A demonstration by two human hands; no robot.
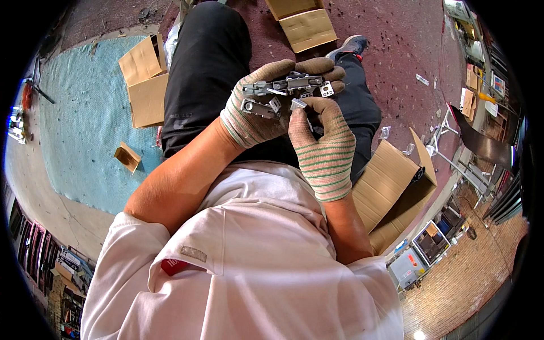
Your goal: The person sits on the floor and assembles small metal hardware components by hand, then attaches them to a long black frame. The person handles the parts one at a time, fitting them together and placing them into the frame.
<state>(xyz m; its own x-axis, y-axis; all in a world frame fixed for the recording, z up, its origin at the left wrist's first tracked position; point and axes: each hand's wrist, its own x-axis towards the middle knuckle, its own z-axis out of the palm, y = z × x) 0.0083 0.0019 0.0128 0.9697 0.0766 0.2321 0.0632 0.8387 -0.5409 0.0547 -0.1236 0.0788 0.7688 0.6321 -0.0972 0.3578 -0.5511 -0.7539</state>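
Striped work gloves with dark palms cover both hands. My left hand (pixel 258 107) is turned palm up, cradling several grey metal hardware pieces that look like hinge parts. A long jointed piece (pixel 286 85) lies across the fingers, and a shorter grey bracket (pixel 260 107) rests nearer the wrist. A small light plate with holes (pixel 326 89) sits by the fingertips. Close beside that palm, my right hand (pixel 323 141) pinches a small grey metal piece (pixel 298 104) between thumb and forefinger. Parts of the left palm are hidden under the pieces.
An open cardboard box (pixel 388 187) stands by my right side, another (pixel 144 90) on the teal mat (pixel 73 124) to the left. A third box (pixel 306 28) lies ahead on the dark red floor. A small cardboard piece (pixel 127 157) sits on the mat; metal frames (pixel 453 141) stand far right.
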